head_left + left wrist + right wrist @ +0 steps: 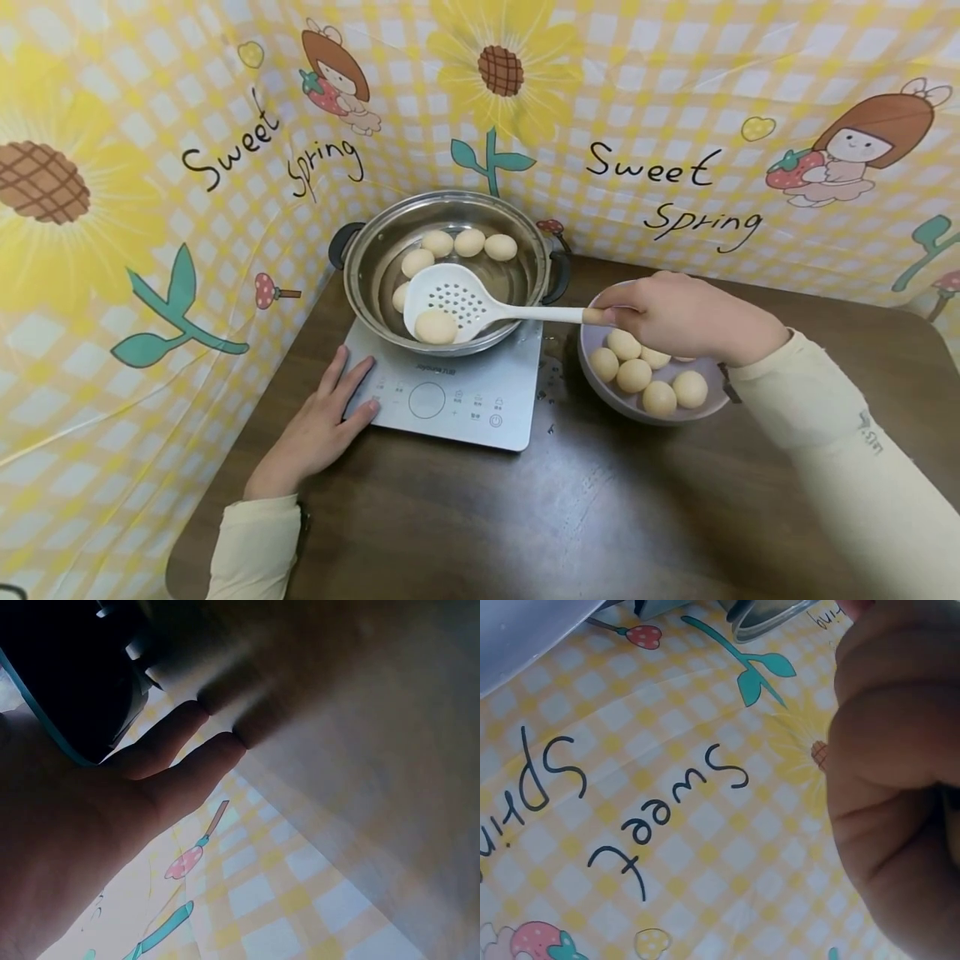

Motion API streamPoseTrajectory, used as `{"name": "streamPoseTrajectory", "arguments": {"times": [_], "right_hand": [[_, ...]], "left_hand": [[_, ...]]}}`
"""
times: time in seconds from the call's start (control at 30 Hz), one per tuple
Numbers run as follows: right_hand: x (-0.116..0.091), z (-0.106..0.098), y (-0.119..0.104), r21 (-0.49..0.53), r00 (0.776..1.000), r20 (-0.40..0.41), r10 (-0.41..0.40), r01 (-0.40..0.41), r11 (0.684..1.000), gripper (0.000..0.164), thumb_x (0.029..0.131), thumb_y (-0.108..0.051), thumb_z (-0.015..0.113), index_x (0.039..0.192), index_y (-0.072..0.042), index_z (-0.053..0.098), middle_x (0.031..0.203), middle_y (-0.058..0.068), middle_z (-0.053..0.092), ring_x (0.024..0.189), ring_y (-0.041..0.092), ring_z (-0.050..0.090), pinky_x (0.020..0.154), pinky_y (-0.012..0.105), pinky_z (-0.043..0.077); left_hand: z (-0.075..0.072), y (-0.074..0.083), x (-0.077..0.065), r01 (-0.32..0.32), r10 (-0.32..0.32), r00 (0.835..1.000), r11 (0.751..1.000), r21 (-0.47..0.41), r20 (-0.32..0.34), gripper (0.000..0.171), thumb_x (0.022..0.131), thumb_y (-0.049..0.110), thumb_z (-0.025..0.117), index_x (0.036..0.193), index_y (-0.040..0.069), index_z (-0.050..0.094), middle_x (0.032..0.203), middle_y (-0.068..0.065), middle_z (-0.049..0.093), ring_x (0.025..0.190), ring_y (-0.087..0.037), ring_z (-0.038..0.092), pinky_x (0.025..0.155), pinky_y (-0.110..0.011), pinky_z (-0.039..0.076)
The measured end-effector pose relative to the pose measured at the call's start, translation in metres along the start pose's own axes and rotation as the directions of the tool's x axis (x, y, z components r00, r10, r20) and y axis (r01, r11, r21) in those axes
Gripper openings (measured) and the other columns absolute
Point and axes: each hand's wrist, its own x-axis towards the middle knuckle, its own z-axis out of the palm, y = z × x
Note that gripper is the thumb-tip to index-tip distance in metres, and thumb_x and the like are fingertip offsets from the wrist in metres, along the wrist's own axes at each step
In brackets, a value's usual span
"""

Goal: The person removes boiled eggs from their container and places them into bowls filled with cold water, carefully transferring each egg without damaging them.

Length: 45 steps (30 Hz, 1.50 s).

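My right hand (660, 312) grips the handle of a white slotted spoon (453, 292), its fingers curled in the right wrist view. One egg (436, 327) lies in the spoon's bowl, at the near side of a steel pot (360, 292). Several more eggs (469, 242) rest inside the pot, one partly hidden by the spoon. Below my right hand, a light purple bowl (600, 387) holds several eggs (634, 376); the hand covers part of it. With fingers spread, my left hand (315, 425) touches the left edge of the white induction cooker (450, 429) under the pot.
Water drops (551, 398) dot the dark wooden table (600, 508) between cooker and bowl. The pot has black side handles (557, 277). Yellow checked sheeting (420, 142) with sunflowers stands behind and to the left.
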Motion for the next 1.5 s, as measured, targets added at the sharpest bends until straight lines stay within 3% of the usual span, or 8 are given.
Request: {"name": "streamPoseTrajectory", "arguments": {"times": [0.13, 0.3, 0.47, 0.7, 0.9, 1.27, 1.37, 1.5], "right_hand": [[-0.002, -0.004, 0.006, 0.038, 0.999, 0.035, -0.005, 0.003, 0.999, 0.026, 0.1, -0.025, 0.046, 0.118, -0.026, 0.065, 0.076, -0.006, 0.057, 0.061, 0.013, 0.048, 0.067, 0.034, 0.041], [-0.006, -0.007, 0.012, 0.081, 0.998, 0.061, 0.004, -0.009, 0.997, 0.026, 0.101, -0.027, 0.046, 0.119, -0.026, 0.064, 0.072, -0.003, 0.054, 0.064, 0.014, 0.048, 0.066, 0.034, 0.041], [-0.013, -0.013, 0.017, 0.111, 0.998, 0.065, 0.013, -0.02, 0.994, 0.025, 0.1, -0.029, 0.047, 0.117, -0.023, 0.065, 0.091, -0.004, 0.061, 0.084, 0.016, 0.052, 0.078, 0.038, 0.041], [-0.023, -0.02, 0.031, 0.157, 0.996, 0.056, 0.062, -0.07, 0.985, 0.028, 0.1, -0.026, 0.048, 0.121, -0.017, 0.065, 0.108, 0.001, 0.062, 0.097, 0.019, 0.053, 0.086, 0.043, 0.04], [-0.032, -0.023, 0.041, 0.129, 0.999, 0.003, 0.05, -0.05, 0.99, 0.025, 0.099, -0.017, 0.05, 0.117, -0.014, 0.067, 0.103, 0.001, 0.063, 0.093, 0.019, 0.054, 0.082, 0.042, 0.042], [-0.053, -0.03, 0.057, 0.163, 0.99, -0.006, 0.14, -0.137, 0.977, 0.024, 0.1, -0.024, 0.048, 0.115, -0.019, 0.067, 0.107, -0.001, 0.062, 0.099, 0.018, 0.053, 0.086, 0.042, 0.04], [-0.059, -0.031, 0.06, 0.198, 0.987, 0.022, 0.158, -0.16, 0.967, 0.027, 0.101, -0.028, 0.047, 0.119, -0.018, 0.065, 0.1, 0.001, 0.061, 0.083, 0.018, 0.054, 0.076, 0.036, 0.043], [-0.067, -0.032, 0.065, 0.21, 0.981, 0.041, 0.187, -0.192, 0.959, 0.032, 0.101, -0.036, 0.044, 0.12, -0.02, 0.064, 0.095, 0.002, 0.057, 0.075, 0.018, 0.048, 0.065, 0.031, 0.039]], "left_hand": [[0.0, 0.0, 0.0, -0.005, 0.005, 1.0, 1.0, -0.005, -0.001, 0.068, 0.096, 0.056, 0.04, 0.153, 0.029, 0.015, 0.157, -0.001, -0.012, 0.128, -0.058, 0.022, 0.089, -0.071, 0.026], [0.0, 0.0, 0.0, -0.011, 0.011, 1.0, 1.0, -0.003, -0.006, 0.068, 0.096, 0.055, 0.041, 0.153, 0.028, 0.015, 0.157, -0.002, -0.011, 0.128, -0.058, 0.022, 0.089, -0.071, 0.027], [0.001, 0.001, -0.001, -0.006, 0.006, 1.0, 1.0, -0.004, -0.001, 0.068, 0.096, 0.055, 0.041, 0.153, 0.028, 0.016, 0.157, -0.002, -0.011, 0.128, -0.058, 0.022, 0.09, -0.071, 0.026], [0.002, -0.001, 0.0, -0.01, 0.01, 1.0, 1.0, -0.013, 0.002, 0.068, 0.096, 0.056, 0.04, 0.153, 0.029, 0.015, 0.157, 0.0, -0.012, 0.129, -0.056, 0.02, 0.091, -0.07, 0.025], [0.002, -0.002, -0.001, -0.011, 0.011, 1.0, 1.0, -0.012, 0.007, 0.068, 0.096, 0.055, 0.04, 0.153, 0.028, 0.014, 0.156, 0.0, -0.014, 0.13, -0.056, 0.019, 0.091, -0.071, 0.025], [0.001, 0.0, -0.003, -0.002, 0.002, 1.0, 1.0, -0.019, 0.009, 0.068, 0.096, 0.056, 0.04, 0.153, 0.029, 0.014, 0.156, 0.001, -0.014, 0.128, -0.058, 0.02, 0.09, -0.071, 0.025], [0.0, 0.0, -0.002, -0.005, 0.005, 1.0, 1.0, -0.019, 0.011, 0.068, 0.096, 0.056, 0.039, 0.153, 0.029, 0.014, 0.156, 0.0, -0.014, 0.129, -0.058, 0.019, 0.09, -0.072, 0.024], [-0.001, 0.001, 0.0, -0.009, 0.009, 1.0, 1.0, -0.015, 0.009, 0.068, 0.096, 0.055, 0.04, 0.153, 0.028, 0.014, 0.156, -0.001, -0.013, 0.129, -0.057, 0.019, 0.09, -0.071, 0.024]]}}
